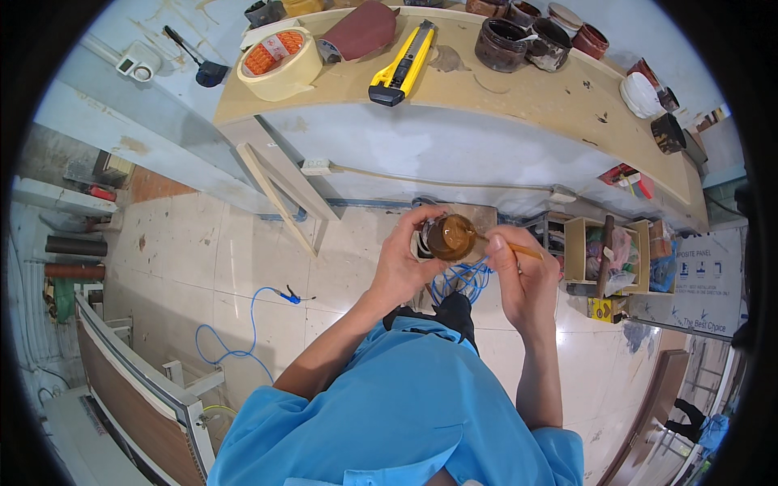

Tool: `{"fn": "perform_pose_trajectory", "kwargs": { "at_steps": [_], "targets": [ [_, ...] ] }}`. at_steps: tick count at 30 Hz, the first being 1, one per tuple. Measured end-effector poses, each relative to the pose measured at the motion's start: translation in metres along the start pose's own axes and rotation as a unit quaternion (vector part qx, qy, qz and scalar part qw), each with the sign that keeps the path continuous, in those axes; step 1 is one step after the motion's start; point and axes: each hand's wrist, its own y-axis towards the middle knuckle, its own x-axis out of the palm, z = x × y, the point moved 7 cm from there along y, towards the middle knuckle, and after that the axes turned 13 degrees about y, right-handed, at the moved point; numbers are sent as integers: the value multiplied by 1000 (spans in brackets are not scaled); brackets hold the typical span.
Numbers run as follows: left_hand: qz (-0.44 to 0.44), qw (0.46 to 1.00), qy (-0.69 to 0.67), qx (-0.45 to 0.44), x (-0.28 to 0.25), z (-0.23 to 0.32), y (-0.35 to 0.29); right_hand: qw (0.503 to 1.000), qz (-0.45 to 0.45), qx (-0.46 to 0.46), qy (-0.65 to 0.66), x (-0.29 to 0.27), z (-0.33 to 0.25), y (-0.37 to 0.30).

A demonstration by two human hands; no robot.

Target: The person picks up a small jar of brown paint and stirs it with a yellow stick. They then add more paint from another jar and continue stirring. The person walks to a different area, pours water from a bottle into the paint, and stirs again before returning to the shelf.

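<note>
My left hand [401, 263] is wrapped round a small round jar [427, 243], held up in front of my body. Thick brown paint [454, 235] shows inside its mouth. In my right hand [523, 279] is a thin brush with an orange-brown handle [528, 249], pinched between the fingers. Its far end reaches into the jar at the right side of the rim. Whether that end has bristles is hidden by the paint. Both hands are above the floor, nearer to me than the shelf.
A beige shelf [462, 81] runs across the far side. It carries a masking tape roll [279, 63], a yellow utility knife [403, 63] and several stained pots [501, 44]. A blue air hose [253, 324] lies on the floor. Boxes of odds and ends [583, 251] stand right.
</note>
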Motion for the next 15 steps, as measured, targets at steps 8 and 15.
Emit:
{"fn": "perform_pose_trajectory", "kwargs": {
  "at_steps": [8, 15],
  "targets": [
    [-1, 1000, 2, -25, 5, 0, -2, 999, -45, 9, 21, 3, -1, -4],
    [-7, 999, 34, -31, 5, 0, -3, 999, -11, 50, 17, -2, 7, -7]
  ]
}}
